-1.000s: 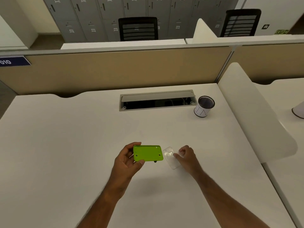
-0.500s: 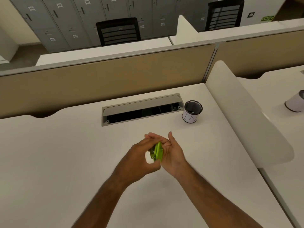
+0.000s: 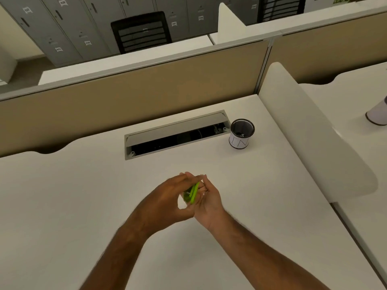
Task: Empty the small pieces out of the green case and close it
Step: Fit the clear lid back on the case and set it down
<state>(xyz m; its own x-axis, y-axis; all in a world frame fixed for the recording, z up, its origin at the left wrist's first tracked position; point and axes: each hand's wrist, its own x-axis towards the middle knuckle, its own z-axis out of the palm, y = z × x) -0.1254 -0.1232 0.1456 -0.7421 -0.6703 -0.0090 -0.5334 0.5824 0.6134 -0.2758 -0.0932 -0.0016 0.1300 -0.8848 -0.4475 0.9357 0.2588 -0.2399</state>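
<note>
Green case (image 3: 192, 193) — one, edge-on between two hands (image 3: 188, 197).

This is an open-plan office: a white desk (image 3: 83, 195) with a cable hatch (image 3: 176, 135) and a mesh pen cup (image 3: 241, 133), tan partition panels (image 3: 146, 88) dividing workstations, black mesh chairs (image 3: 142, 31) and grey numbered lockers (image 3: 69, 28) behind

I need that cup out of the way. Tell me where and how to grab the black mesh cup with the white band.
Take the black mesh cup with the white band round its side wall, coming from the front, the person's side. It stands upright and round with an open top, apart from the grey cable tray at its left, so fingers likely wrap the white band easily.
</note>
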